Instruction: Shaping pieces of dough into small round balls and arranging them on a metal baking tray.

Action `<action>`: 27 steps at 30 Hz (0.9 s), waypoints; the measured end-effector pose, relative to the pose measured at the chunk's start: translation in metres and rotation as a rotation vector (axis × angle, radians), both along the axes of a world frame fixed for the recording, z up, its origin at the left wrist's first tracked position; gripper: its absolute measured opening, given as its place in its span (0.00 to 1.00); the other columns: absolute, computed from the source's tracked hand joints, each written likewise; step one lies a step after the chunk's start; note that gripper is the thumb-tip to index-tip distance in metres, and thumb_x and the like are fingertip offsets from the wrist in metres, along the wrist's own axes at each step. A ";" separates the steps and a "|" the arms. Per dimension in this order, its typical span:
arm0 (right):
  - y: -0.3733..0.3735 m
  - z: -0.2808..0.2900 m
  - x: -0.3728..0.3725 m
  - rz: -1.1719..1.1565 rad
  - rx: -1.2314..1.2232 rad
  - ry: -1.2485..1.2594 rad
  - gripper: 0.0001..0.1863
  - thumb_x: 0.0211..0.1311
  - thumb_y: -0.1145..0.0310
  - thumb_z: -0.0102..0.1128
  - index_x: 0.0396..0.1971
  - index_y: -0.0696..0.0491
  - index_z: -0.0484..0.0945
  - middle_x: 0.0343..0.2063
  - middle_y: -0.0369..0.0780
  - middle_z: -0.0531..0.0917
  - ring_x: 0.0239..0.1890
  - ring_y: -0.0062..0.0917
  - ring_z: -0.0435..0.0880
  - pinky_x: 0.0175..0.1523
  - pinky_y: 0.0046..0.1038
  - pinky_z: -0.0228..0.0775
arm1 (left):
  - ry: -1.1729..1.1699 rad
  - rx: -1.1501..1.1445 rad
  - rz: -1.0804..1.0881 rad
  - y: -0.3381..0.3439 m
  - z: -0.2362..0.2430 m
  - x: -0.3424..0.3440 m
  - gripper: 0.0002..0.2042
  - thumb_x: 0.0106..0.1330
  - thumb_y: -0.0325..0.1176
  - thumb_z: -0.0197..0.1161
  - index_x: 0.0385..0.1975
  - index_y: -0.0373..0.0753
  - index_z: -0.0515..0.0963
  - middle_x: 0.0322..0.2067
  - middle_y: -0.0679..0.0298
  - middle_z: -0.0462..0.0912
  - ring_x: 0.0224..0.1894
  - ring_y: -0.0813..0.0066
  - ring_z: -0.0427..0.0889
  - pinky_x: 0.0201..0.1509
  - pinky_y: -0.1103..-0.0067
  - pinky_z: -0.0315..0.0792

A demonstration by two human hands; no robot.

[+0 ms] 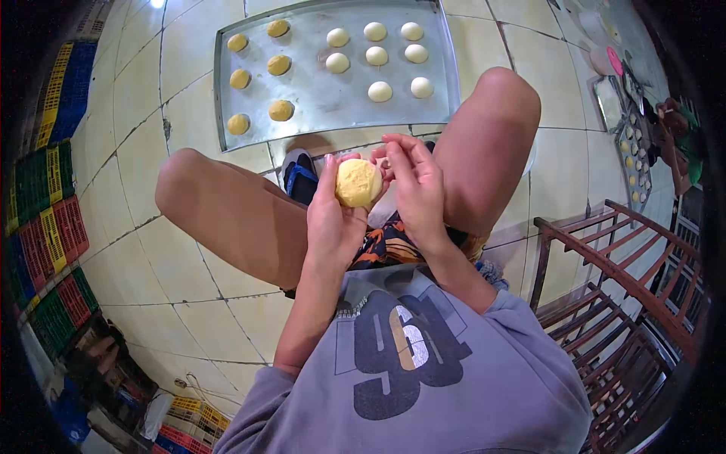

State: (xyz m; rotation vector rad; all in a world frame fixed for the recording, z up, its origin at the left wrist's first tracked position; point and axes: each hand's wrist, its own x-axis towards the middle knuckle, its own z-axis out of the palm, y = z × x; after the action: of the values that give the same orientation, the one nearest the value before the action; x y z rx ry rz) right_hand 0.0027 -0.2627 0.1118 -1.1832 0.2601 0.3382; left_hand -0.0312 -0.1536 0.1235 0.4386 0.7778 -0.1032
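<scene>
Held piece: a yellow dough-like disc [358, 183], white at one edge, is cupped mid-frame by the half-curled left hand [335, 218].
Right hand [418, 185]: held alongside, fingers loosely bent; contact cannot be told.
Joined so far: apparently only the held piece.
Left on tray [318, 102], top centre: six yellow lumps [278, 65], eight white balls [376, 56].
Surroundings: crates [69, 227], left edge; rack [605, 270], lower right.
In the way: tray's near edge partly flanked by knees [507, 91].

Floor [189, 333] below the fingers [408, 145] is all cream tile, pretty grimy dark joints. Way off to their left, a bunch of yellow, blue, green and red plastic crates [69, 227]. Reddish-brown slatted rack [643, 280] to their right, bright glare [156, 3] on the floor ahead-left.
</scene>
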 end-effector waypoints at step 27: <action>-0.002 -0.001 -0.001 0.116 -0.244 -0.210 0.20 0.62 0.74 0.60 0.54 0.55 0.71 0.35 0.36 0.80 0.35 0.16 0.76 0.43 0.17 0.68 | -0.075 0.077 -0.049 -0.001 -0.006 -0.004 0.16 0.75 0.40 0.49 0.52 0.34 0.72 0.48 0.57 0.78 0.48 0.70 0.79 0.53 0.77 0.75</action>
State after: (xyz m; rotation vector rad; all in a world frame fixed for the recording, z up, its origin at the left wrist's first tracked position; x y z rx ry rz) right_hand 0.0015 -0.2648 0.1107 -1.4671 0.0495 0.2857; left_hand -0.0356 -0.1549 0.1173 0.5316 0.6992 -0.1018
